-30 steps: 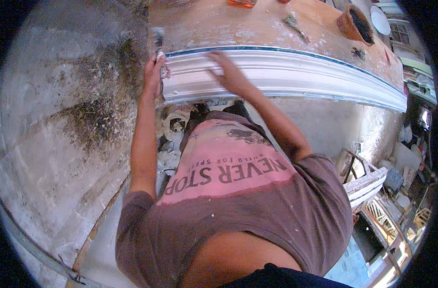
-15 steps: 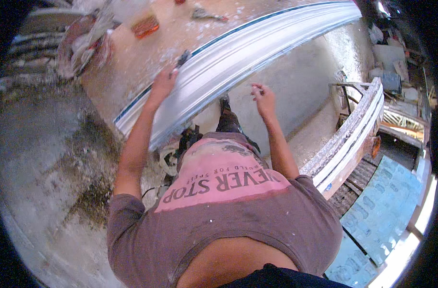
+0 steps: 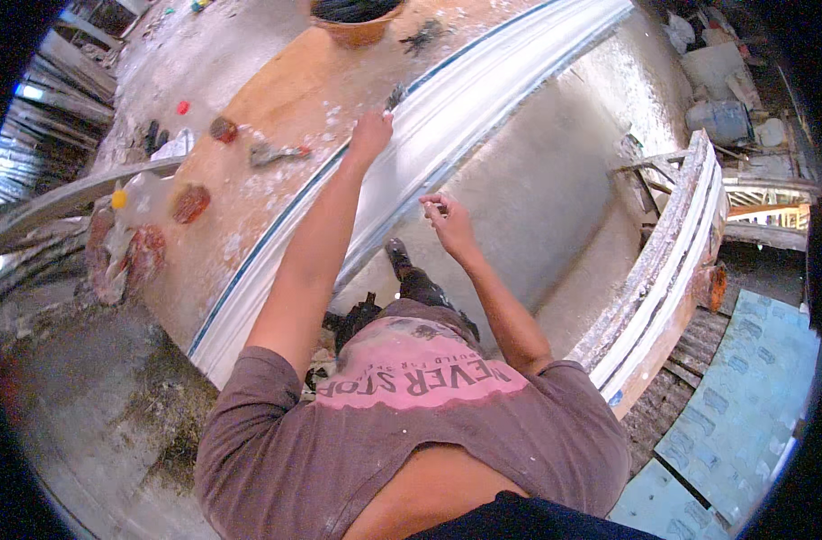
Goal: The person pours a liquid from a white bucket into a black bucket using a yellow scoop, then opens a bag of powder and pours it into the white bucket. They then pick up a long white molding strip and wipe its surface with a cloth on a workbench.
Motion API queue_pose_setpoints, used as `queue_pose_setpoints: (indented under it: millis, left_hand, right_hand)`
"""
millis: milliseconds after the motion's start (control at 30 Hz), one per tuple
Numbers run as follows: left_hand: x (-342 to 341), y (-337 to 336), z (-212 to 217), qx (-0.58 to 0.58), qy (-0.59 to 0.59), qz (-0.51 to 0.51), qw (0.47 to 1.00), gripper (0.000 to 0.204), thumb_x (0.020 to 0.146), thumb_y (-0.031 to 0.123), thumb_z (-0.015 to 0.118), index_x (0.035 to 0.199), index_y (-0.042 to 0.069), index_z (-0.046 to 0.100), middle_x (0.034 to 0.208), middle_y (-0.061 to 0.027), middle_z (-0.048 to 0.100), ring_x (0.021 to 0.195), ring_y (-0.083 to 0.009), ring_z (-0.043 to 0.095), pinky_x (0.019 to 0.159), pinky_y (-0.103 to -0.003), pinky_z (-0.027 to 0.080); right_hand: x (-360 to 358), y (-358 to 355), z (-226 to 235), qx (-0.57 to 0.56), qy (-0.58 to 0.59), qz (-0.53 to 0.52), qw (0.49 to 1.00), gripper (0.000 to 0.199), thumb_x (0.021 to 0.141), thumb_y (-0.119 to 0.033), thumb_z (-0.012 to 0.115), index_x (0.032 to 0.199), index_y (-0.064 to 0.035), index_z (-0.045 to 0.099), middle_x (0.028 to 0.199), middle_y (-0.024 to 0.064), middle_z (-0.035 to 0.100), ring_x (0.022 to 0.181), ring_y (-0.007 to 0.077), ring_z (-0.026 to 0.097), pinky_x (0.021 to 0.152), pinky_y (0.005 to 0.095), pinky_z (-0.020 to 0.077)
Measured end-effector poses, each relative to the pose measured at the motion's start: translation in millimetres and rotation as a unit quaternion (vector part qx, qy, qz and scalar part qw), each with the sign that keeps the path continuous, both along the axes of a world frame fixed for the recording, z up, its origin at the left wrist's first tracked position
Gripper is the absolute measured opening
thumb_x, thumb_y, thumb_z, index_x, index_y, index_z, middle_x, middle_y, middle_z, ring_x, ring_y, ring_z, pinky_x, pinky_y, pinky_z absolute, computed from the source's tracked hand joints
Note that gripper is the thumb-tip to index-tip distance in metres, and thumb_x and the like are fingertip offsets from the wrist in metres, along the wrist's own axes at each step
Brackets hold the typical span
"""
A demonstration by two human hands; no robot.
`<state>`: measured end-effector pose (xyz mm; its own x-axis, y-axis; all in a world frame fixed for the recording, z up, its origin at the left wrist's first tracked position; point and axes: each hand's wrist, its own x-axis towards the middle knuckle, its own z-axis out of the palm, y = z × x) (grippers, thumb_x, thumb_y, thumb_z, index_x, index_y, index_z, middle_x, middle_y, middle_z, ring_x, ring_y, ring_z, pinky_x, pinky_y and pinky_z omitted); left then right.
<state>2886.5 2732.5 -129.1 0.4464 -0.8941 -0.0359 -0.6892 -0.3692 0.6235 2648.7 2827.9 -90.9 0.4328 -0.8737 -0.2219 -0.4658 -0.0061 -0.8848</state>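
Note:
A long white ribbed moulding [image 3: 276, 261] with a blue line along its far edge runs diagonally across the tan work surface [image 3: 276, 99]. My left hand [image 3: 372, 135] is closed over its far edge. From those fingers sticks a small dark grey object [image 3: 395, 96], its kind too blurred to tell. My right hand [image 3: 449, 223] hovers by the moulding's near edge, fingers curled and pinched together. Whether anything small sits in that pinch, I cannot make out. On the surface left of my left hand lies a grey tool with a red end [image 3: 280, 155].
Reddish lumps [image 3: 191, 204] and white crumbs are scattered over the work surface. At its far side stands an orange tub [image 3: 357, 34] with dark contents, beside a dark tuft [image 3: 422, 36]. A white-edged curved piece [image 3: 663, 261] stands to my right, near light-blue panels [image 3: 735, 396].
My left hand has moved farther along the moulding's far edge with the dark object. My right hand has come closer to the near edge. The view has shifted, showing the tub.

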Motion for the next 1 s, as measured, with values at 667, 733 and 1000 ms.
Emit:
queue_pose_setpoints:
  millis: [667, 733, 1000]
  left_hand:
    - [-49.6, 286.5, 0.8, -0.165, 0.039, 0.368, 0.914, 0.022, 0.086, 0.021, 0.062, 0.106, 0.012, 0.061, 0.106, -0.0095, 0.057, 0.107, -0.0236, 0.049, 0.095, -0.037, 0.037]
    - [-47.5, 329.4, -0.2, -0.2, 0.03, 0.504, 0.84, 0.026, 0.084, 0.017, 0.065, 0.107, 0.009, 0.057, 0.103, -0.01, 0.054, 0.102, -0.0249, 0.048, 0.091, -0.037, 0.038]
    - [-64.1, 422.3, -17.1, -0.318, 0.071, 0.819, 0.473, 0.031, 0.086, 0.014, 0.06, 0.111, 0.004, 0.046, 0.103, -0.0097, 0.043, 0.095, -0.0224, 0.043, 0.088, -0.035, 0.037]
  right_hand:
    - [107.4, -20.7, 4.1, 0.12, -0.073, 0.366, 0.92, 0.044, 0.094, -0.027, 0.053, 0.136, -0.015, 0.05, 0.092, 0.008, 0.064, 0.064, 0.0115, 0.052, 0.059, 0.0274, 0.0456]
    - [124.5, 33.0, 13.6, -0.015, -0.094, 0.429, 0.898, 0.043, 0.089, -0.02, 0.06, 0.131, -0.0126, 0.053, 0.091, 0.011, 0.064, 0.07, 0.0172, 0.06, 0.065, 0.032, 0.0494]
    - [185.3, 184.3, 3.0, -0.119, -0.117, 0.668, 0.725, 0.032, 0.083, -0.02, 0.064, 0.112, -0.0061, 0.06, 0.094, 0.0233, 0.057, 0.092, 0.0424, 0.056, 0.078, 0.0489, 0.0465]
